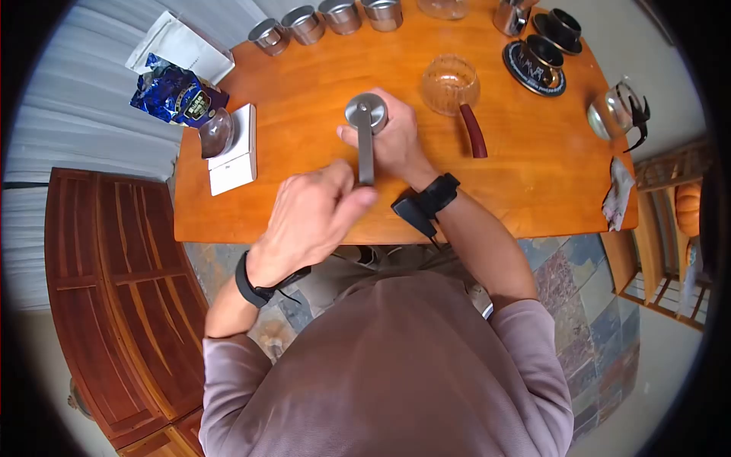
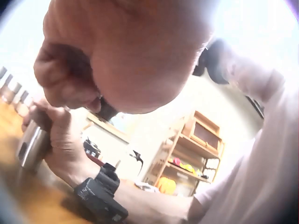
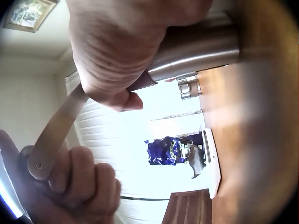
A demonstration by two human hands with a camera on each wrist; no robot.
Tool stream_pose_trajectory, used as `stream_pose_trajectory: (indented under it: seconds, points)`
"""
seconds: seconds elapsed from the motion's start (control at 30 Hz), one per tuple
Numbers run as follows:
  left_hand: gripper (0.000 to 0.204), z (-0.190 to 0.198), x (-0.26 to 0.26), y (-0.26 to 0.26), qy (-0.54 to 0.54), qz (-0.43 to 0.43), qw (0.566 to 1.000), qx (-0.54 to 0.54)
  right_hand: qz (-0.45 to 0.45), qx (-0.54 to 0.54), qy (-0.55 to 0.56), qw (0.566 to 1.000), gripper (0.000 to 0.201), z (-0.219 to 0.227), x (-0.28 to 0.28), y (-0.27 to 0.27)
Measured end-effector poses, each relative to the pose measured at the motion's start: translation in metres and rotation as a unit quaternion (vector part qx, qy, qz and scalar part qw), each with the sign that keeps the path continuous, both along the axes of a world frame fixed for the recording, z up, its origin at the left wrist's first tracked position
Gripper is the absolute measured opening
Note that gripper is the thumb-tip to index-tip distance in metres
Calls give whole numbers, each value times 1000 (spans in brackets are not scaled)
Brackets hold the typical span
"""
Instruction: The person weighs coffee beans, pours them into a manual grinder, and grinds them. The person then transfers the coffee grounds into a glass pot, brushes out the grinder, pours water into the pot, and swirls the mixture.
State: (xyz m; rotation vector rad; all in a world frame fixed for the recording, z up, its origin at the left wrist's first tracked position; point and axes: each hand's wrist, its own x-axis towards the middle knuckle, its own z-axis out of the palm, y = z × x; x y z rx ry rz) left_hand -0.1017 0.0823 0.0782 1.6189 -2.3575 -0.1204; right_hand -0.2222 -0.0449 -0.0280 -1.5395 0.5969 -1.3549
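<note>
A hand coffee grinder with a steel body (image 3: 201,51) stands upright over the near middle of the table. My right hand (image 1: 399,141) grips its body, fingers wrapped round just under the round top (image 1: 364,110). From that top a flat metal crank arm (image 1: 365,156) points toward me. My left hand (image 1: 306,209) grips the crank's outer end, with the knob mostly hidden; in the right wrist view its curled fingers (image 3: 83,175) show round that end. The left wrist view shows the grinder's lower body (image 2: 32,147) below my right hand.
A glass pot with a red handle (image 1: 473,133) stands to the right. At left, a clear cup (image 1: 217,133) rests on a white scale (image 1: 242,156) beside a blue bag (image 1: 179,95). Steel cups (image 1: 304,25) line the back; black cups (image 1: 544,52) and a glass carafe (image 1: 609,114) stand right.
</note>
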Motion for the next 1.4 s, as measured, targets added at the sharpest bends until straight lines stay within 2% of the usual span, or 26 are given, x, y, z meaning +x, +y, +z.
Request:
stream_pose_trajectory:
  seconds: [0.03,0.07,0.1,0.17,0.2,0.23,0.33,0.37,0.4,0.47,0.57,0.6,0.7,0.73,0.77,0.83,0.87,0.93,0.97,1.07,1.1,1.13,1.23,1.27,1.33,1.4]
  points:
    - [34,-14,10,2,168,82,981,47,-14,5,10,1000,25,1,0,3]
    - [32,-23,20,2,329,158,926,93,-30,9,20,999,27,3,0,5]
    - [15,-25,28,-1,416,200,872,161,-46,-1,28,999,29,6,-1,8]
    - [21,-61,36,-12,471,174,852,146,-50,5,27,998,30,7,-1,11]
    - [36,-74,38,-19,520,150,829,137,-55,18,24,998,32,8,-1,11]
    - [74,-80,45,-26,489,126,832,229,-26,26,94,995,48,8,-6,9]
    - [89,-82,25,-41,469,43,860,196,-36,-43,159,986,68,10,-17,11]
    - [89,-86,21,-50,478,39,857,189,6,-59,201,978,86,23,-29,15]
    - [96,-94,17,-58,508,29,844,172,7,-65,211,975,86,28,-42,18]
    - [103,-99,9,-66,549,18,822,150,-49,-248,289,923,87,39,-72,24]
    - [123,-93,-5,-72,633,0,751,186,-37,-341,393,853,85,81,-117,43]
    - [122,-93,-10,-75,637,-4,755,158,-26,-346,405,846,85,93,-126,48]
    - [114,-93,-22,-86,656,-10,751,71,46,-446,527,722,71,127,-131,64]
    - [106,-93,-24,-89,660,-16,751,16,54,-449,532,716,71,136,-126,69]
    - [106,-91,-23,-90,667,-12,745,12,78,-473,561,675,69,143,-121,73]
    - [69,-85,-20,-92,607,8,792,65,110,-525,581,612,63,151,-106,74]
    - [69,-89,-20,-95,615,14,786,61,120,-529,583,605,63,154,-97,73]
    - [42,-97,-23,-102,598,-32,801,-16,150,-609,575,526,59,160,-75,72]
    - [34,-97,-24,-101,614,-35,789,-7,166,-625,597,475,57,166,-62,73]
    - [29,-94,-19,-97,649,-78,756,40,177,-651,604,424,48,164,-21,67]
    - [26,-92,-20,-93,659,-71,748,35,159,-681,597,393,34,159,-10,61]
    - [26,-90,-18,-88,665,-66,744,31,166,-683,596,388,34,158,2,55]
    - [26,-85,-10,-77,766,-123,613,148,267,-673,547,419,30,154,35,36]
    - [26,-87,-8,-78,767,-120,613,148,295,-666,530,435,31,152,45,30]
    - [25,-97,-10,-84,712,-93,695,46,343,-648,494,468,37,149,62,18]
    - [27,-108,-20,-90,640,-74,763,-52,315,-664,497,461,35,150,72,1]
